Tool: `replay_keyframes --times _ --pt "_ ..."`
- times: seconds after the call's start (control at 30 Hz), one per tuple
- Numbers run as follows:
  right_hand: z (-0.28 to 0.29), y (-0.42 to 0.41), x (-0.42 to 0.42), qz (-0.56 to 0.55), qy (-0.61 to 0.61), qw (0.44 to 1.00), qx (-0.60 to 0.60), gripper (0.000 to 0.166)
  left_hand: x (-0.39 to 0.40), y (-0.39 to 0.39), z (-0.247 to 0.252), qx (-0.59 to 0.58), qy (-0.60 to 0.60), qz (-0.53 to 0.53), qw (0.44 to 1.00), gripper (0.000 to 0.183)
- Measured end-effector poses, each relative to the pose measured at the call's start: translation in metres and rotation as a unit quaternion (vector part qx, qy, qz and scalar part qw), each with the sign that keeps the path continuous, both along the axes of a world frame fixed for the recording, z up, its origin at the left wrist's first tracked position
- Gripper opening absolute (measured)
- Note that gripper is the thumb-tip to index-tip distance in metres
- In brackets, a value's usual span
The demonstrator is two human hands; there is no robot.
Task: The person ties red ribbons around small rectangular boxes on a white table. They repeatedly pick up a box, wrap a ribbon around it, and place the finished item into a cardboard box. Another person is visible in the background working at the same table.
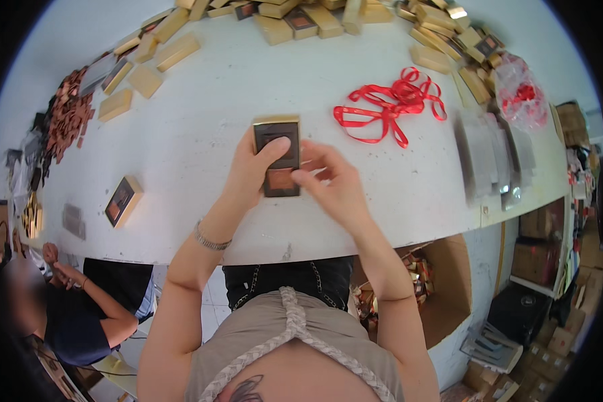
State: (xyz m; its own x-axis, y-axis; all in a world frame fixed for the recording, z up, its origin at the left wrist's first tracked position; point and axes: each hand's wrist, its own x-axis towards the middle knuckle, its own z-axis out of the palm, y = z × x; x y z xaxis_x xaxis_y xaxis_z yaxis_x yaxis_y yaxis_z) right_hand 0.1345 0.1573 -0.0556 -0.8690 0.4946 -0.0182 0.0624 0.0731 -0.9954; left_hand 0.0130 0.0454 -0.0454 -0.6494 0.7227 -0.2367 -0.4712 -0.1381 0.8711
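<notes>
In the middle of the white table, a small black-faced box with gold sides [283, 187] lies in my left hand [254, 173], whose thumb presses on its dark upper part. A reddish-brown panel shows on the lower part of the box face. My right hand [334, 181] is at the box's right edge, thumb and fingertips touching or very near it, its other fingers curled; nothing else shows in it. A similar box [123, 201] lies to the left on the table. A tangle of red ribbon [389, 108] lies to the right, beyond my right hand.
Gold boxes [276, 30] are heaped along the far edge of the white table [221, 151]. Reddish-brown pieces [70, 113] pile at far left; transparent plastic sleeves [482, 156] lie at right. Below the right edge stands an open cardboard box [449, 286]. A co-worker [80, 316] sits at lower left.
</notes>
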Motion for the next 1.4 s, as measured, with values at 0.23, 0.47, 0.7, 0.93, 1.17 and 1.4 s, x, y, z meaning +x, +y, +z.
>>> replay_keyframes --times 0.23,0.47,0.7,0.93,1.17,1.4 --pt "-0.023 0.067 0.002 -0.202 -0.076 0.761 0.611 0.021 0.008 -0.014 -0.012 -0.042 0.013 0.039 0.998 0.038" --pt "0.049 0.091 -0.017 -0.139 0.009 0.988 0.064 0.021 0.014 0.001 0.001 -0.041 0.088 0.000 0.995 0.039" --pt "0.088 0.058 -0.025 -0.017 0.033 0.997 0.073 0.019 0.011 0.035 0.022 -0.004 0.103 0.010 0.995 0.042" --pt "0.071 0.027 -0.002 0.080 0.005 0.971 0.226 0.012 0.017 0.022 0.042 0.015 0.048 0.043 0.998 0.046" --pt "0.029 0.000 0.006 0.214 0.039 0.970 0.107 0.024 -0.012 -0.005 0.046 0.012 0.084 0.056 0.995 0.035" --pt "0.009 -0.007 0.002 0.182 0.173 0.956 0.152 0.027 -0.016 -0.022 0.058 0.064 -0.053 0.097 0.992 0.041"
